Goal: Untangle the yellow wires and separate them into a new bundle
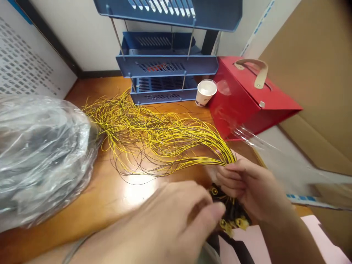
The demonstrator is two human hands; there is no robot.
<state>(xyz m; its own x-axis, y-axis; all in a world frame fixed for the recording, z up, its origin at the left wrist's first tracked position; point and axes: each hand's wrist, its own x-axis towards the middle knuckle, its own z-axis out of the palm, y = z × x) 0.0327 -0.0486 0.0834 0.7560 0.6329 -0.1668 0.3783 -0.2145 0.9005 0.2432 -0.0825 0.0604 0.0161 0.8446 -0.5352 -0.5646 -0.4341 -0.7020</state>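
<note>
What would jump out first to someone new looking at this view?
Probably the tangle of yellow and dark wires sprawled across the middle of the wooden table, gathered at its near right end in the right hand. Next, the bright red box beyond that hand, beside the blue tray rack at the back.
</note>
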